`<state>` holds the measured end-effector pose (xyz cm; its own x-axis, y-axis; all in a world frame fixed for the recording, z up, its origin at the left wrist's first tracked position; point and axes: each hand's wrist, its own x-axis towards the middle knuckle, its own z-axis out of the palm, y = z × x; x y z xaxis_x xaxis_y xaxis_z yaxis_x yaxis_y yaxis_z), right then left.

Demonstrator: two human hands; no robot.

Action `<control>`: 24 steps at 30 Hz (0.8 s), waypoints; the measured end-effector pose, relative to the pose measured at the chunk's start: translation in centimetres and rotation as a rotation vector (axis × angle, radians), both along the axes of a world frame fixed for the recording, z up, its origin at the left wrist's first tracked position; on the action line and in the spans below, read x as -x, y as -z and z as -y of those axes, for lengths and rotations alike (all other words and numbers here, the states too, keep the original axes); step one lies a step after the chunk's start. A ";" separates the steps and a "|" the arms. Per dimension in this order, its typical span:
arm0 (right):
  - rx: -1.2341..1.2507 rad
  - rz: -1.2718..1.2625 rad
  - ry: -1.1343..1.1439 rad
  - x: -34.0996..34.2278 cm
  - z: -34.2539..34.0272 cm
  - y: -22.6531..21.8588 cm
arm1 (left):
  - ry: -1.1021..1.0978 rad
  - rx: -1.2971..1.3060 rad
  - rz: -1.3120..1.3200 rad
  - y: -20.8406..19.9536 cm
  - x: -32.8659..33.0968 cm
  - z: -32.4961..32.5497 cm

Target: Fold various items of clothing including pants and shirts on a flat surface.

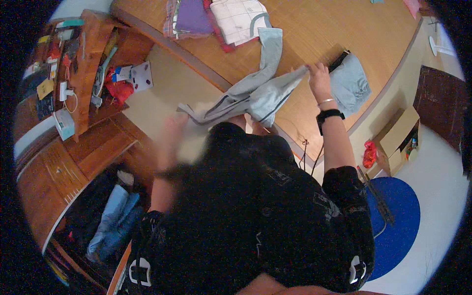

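Observation:
A light grey garment (241, 101) with dark stripes hangs stretched between my two hands, near the table's front edge. Part of it, a long narrow sleeve or leg, trails away over the tabletop. My right hand (319, 78) is closed on one corner of the cloth. At the opposite end, my left hand (176, 125) is smeared by motion; the cloth's end is at its fingers and looks gripped. Just right of my right hand lies a folded grey-blue garment (351, 83) with a dark piece under its edge.
Folded clothes, a purple one (195, 17) and a white checked one (238, 19), lie at the far side of the wooden table (314, 24). A cluttered wooden shelf (88, 64) stands left. Right are an open cardboard box (398, 135) and a round blue seat (398, 231).

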<state>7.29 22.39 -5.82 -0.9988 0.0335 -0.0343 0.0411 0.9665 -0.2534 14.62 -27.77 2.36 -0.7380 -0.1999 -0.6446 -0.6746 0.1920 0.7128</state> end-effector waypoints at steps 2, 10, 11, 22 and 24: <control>0.087 -0.087 0.010 2.1 1.5 1.0 | 0.541 0.214 -0.239 -0.7 -0.1 -0.1; 0.038 0.082 -0.042 2.3 0.4 4.1 | 0.243 -0.168 0.207 1.0 1.4 -0.9; 0.106 0.093 0.071 2.1 0.1 4.9 | 0.284 -0.169 0.291 1.0 1.8 -1.0; 0.307 0.255 0.442 9.1 0.5 10.2 | 0.166 -0.424 0.314 -1.7 4.9 -4.9; 0.199 0.422 0.500 10.4 1.2 10.7 | -0.010 -0.516 0.294 -2.5 4.9 -5.5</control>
<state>-3.12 21.17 -16.50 -0.7648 0.4399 -0.4707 0.6045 0.7426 -0.2882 9.71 -22.32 4.85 -0.5137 0.1875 -0.8372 -0.8577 -0.1375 0.4954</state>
